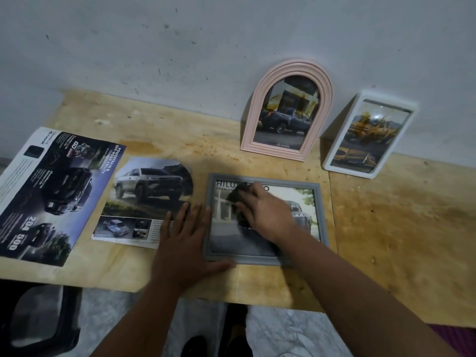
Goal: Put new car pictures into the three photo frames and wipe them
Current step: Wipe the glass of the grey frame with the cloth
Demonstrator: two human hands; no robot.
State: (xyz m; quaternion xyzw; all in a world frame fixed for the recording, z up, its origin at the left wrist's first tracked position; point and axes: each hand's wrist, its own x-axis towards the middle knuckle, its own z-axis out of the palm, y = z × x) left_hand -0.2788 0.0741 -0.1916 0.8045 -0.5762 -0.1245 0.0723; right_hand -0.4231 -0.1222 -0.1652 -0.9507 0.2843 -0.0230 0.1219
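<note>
We are seeing bare wooden table [401, 228] lying open to the right of the grey frame [320, 215], and another clear strip running along the near edge. To the left, the cut-out truck page [144, 199] and the dark brochure [51, 191] are covering the surface. Behind, the pink arched frame [287, 109] and white frame [368, 136] are leaning on the wall [180, 47], blocking the far right side. The left hand [185, 246] is pressing flat beside the grey frame's left rail, closing that gap.

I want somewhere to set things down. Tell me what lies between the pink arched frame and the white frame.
Head view: nothing lies between the pink arched frame and the white frame, only bare wooden tabletop and the wall they lean against.
</note>
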